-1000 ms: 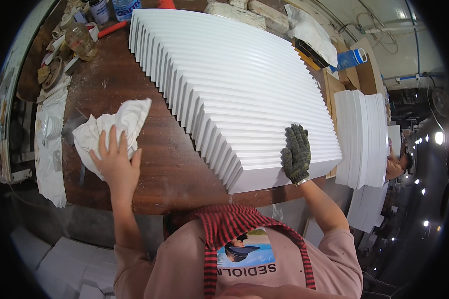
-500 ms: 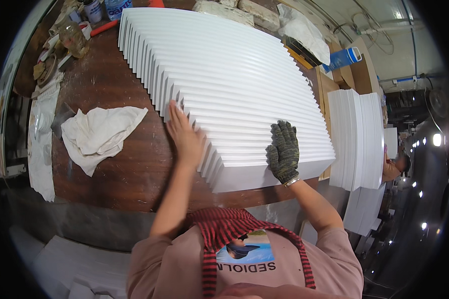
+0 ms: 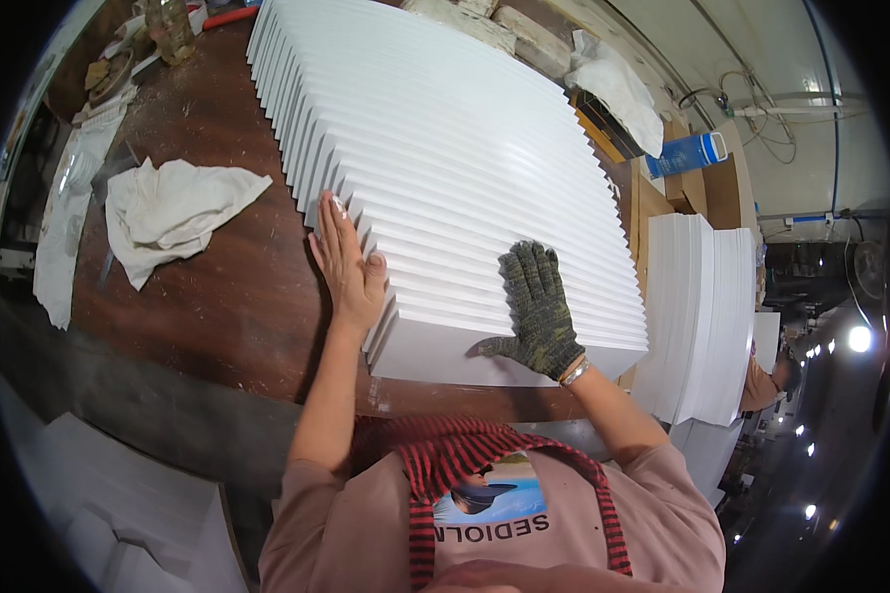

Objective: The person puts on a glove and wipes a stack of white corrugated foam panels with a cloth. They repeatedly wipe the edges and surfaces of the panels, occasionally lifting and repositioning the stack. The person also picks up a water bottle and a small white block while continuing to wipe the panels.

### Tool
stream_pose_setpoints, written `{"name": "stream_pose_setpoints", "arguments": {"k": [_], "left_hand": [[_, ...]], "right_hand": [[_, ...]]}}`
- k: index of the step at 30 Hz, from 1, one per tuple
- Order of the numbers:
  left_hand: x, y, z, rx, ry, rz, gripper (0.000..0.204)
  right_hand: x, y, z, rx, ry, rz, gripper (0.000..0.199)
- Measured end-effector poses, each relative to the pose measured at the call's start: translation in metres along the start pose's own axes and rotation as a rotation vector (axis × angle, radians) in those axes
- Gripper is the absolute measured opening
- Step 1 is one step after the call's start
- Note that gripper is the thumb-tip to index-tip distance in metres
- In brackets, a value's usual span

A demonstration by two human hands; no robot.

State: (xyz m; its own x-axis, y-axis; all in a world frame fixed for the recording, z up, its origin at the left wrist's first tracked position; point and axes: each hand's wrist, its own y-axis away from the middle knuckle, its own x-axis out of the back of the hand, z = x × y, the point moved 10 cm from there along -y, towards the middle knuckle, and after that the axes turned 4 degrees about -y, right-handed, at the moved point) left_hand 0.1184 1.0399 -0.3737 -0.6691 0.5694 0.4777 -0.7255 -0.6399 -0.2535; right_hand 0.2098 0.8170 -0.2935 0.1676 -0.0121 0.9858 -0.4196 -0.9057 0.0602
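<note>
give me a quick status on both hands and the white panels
Left hand bare, flat against panel stack edge. Right hand gloved, flat on top. White rag lies apart.

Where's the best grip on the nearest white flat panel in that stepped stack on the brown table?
Probably its two short ends, one hand each, coming in from the sides. The nearest white flat panel lies long and thin on top of the fanned white panel stack, its front edge exposed. The bare left hand already presses the left ends; the gloved right hand lies flat on top.
</note>
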Motion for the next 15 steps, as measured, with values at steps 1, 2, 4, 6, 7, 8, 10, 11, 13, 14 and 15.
{"name": "stream_pose_setpoints", "arguments": {"k": [1, 2, 4, 6, 7, 8, 10, 11, 13, 14, 15], "left_hand": [[0.001, 0.006, 0.001, 0.015, 0.036, 0.023, 0.086], [0.002, 0.012, -0.004, 0.083, 0.084, 0.049, 0.087], [0.004, 0.028, 0.004, 0.048, 0.064, 0.080, 0.089], [0.000, 0.043, 0.007, 0.062, 0.098, 0.072, 0.092], [-0.003, 0.050, 0.025, -0.081, -0.017, 0.045, 0.096], [-0.006, 0.055, 0.017, 0.019, -0.007, 0.017, 0.097], [-0.013, 0.059, 0.014, 0.066, 0.005, -0.090, 0.099], [-0.011, 0.057, 0.014, 0.049, 0.036, -0.110, 0.097], [0.015, 0.047, 0.007, 0.075, 0.051, 0.089, 0.095], [0.029, 0.042, 0.000, 0.094, 0.089, 0.202, 0.094], [0.038, 0.037, -0.008, 0.141, 0.145, 0.314, 0.089]], "right_hand": [[-0.003, 0.001, 0.003, -0.009, 0.018, -0.026, 0.132], [-0.002, 0.001, 0.002, 0.013, 0.016, -0.017, 0.132], [0.001, 0.002, 0.001, 0.040, -0.002, 0.022, 0.131], [0.004, 0.003, 0.000, 0.068, -0.035, 0.051, 0.128], [0.004, 0.004, 0.000, 0.075, -0.060, 0.047, 0.126], [0.003, 0.004, 0.000, 0.074, -0.035, 0.034, 0.127], [0.002, 0.004, 0.002, 0.067, 0.013, 0.015, 0.129], [0.001, 0.005, 0.003, 0.048, 0.014, 0.002, 0.127], [0.002, 0.005, 0.002, 0.061, 0.023, 0.006, 0.127], [0.001, 0.005, 0.003, 0.049, 0.037, 0.005, 0.127], [0.002, 0.005, 0.002, 0.063, 0.030, 0.011, 0.127]]}}
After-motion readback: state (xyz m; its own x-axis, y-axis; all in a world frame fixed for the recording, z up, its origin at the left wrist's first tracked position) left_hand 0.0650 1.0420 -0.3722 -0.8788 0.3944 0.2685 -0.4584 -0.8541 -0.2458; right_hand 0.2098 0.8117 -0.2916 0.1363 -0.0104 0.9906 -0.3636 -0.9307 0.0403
